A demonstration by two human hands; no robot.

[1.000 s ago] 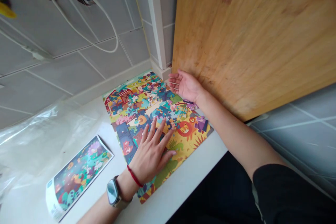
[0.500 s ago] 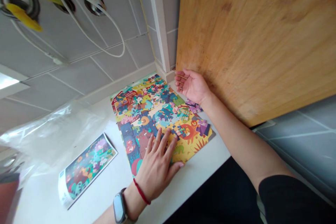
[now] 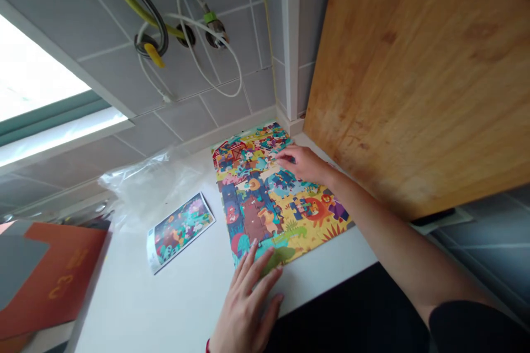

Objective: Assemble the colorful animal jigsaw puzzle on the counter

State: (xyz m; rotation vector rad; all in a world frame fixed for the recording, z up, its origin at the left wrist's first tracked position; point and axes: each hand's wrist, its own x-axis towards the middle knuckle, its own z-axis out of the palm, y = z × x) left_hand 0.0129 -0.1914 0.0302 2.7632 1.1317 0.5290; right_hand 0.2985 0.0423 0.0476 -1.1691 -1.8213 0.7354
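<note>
A colourful jigsaw puzzle (image 3: pixel 256 215) with animals lies on the white table, with loose pieces heaped on its far part. My right hand (image 3: pixel 304 162) is over the puzzle's right half, thumb and fingers brought together in a pinch. Whatever lies between those fingertips is too small to make out. At the puzzle's near edge, my left hand (image 3: pixel 248 300) rests with its fingers stretched out and the fingertips on the green border. A purple puzzle piece (image 3: pixel 340 210) sits at the right edge, close to my right forearm.
A folded picture leaflet (image 3: pixel 182 231) and a clear plastic bag (image 3: pixel 144 187) lie left of the puzzle. An orange box (image 3: pixel 49 276) stands farther left. A wooden board (image 3: pixel 414 77) leans on the right; hoses and a white cable (image 3: pixel 232 94) hang from the tiled wall.
My right hand has come from beside the wooden board to above the puzzle, its fingers closing together. My left hand has slid back to the near edge. The view has shifted left.
</note>
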